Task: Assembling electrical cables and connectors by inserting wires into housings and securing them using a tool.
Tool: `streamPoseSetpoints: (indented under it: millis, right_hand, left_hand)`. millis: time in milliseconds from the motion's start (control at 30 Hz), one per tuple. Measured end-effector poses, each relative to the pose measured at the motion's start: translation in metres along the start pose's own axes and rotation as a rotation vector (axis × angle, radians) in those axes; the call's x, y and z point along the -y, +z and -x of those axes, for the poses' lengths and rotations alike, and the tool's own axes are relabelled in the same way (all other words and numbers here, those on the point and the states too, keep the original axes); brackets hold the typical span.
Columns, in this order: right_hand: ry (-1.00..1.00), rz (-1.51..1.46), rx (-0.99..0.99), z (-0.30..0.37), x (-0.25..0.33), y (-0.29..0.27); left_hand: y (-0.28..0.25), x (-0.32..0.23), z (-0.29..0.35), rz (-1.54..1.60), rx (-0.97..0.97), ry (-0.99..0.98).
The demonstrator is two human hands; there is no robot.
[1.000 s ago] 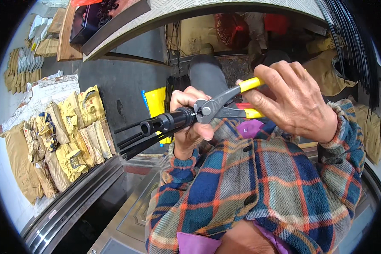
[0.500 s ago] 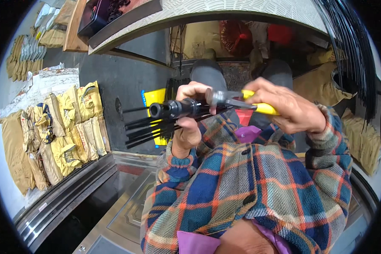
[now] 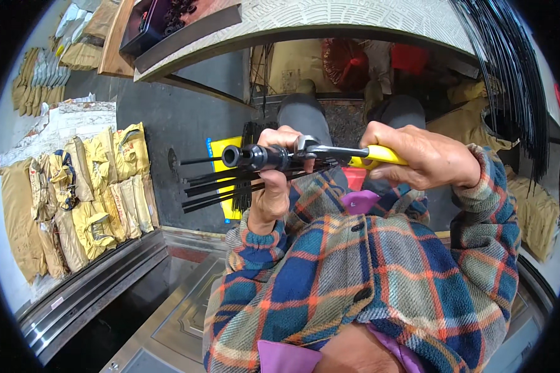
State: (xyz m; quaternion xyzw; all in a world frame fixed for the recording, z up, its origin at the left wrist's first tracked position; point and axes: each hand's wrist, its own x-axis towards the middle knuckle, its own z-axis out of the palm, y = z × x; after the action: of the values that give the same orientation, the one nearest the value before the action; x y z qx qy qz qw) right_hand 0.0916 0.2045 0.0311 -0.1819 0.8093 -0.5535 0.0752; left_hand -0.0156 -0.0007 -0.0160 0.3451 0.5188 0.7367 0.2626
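Observation:
My left hand (image 3: 272, 193) is closed around a black tubular part (image 3: 264, 158) with ring-shaped openings at its left end, and a bundle of thin black strands (image 3: 214, 186) sticks out leftward below it. My right hand (image 3: 426, 155) grips pliers (image 3: 342, 151) by their yellow handles. Their metal jaws lie against the right end of the tubular part, close to my left fingers. What exactly the jaws bite on cannot be made out. A yellow sheet (image 3: 227, 149) shows on the floor behind the strands.
A white patterned tabletop (image 3: 354, 15) crosses the far side, with a dark bin (image 3: 144, 28) of small black parts at its left. Long black strands (image 3: 510, 74) hang over its right end. Brown and yellow sacks (image 3: 96, 193) lie at the left. More sacks (image 3: 535, 211) are at the right.
The pliers have turned in my right hand's grip, so they now appear narrower and their handles closer together. My right hand has shifted slightly; the left keeps its hold.

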Motion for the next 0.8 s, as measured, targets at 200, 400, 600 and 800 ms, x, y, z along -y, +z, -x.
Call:
streamPoseSetpoints:
  millis: [200, 400, 600, 800]
  right_hand:
    - [0.264, -0.085, 0.045, -0.001, 0.004, 0.009]
    - [0.121, -0.046, -0.146, -0.001, -0.021, 0.036]
    - [-0.009, 0.158, -0.359, -0.019, -0.046, 0.031]
    - [0.099, 0.319, -1.035, -0.089, -0.053, -0.104]
  left_hand:
    - [0.000, 0.003, -0.002, -0.072, 0.011, 0.037]
    - [0.002, 0.002, -0.009, -0.020, 0.021, 0.035]
    - [-0.001, 0.028, -0.021, 0.014, -0.261, -0.044]
    - [-0.006, 0.036, -0.027, 0.052, -0.194, -0.033]
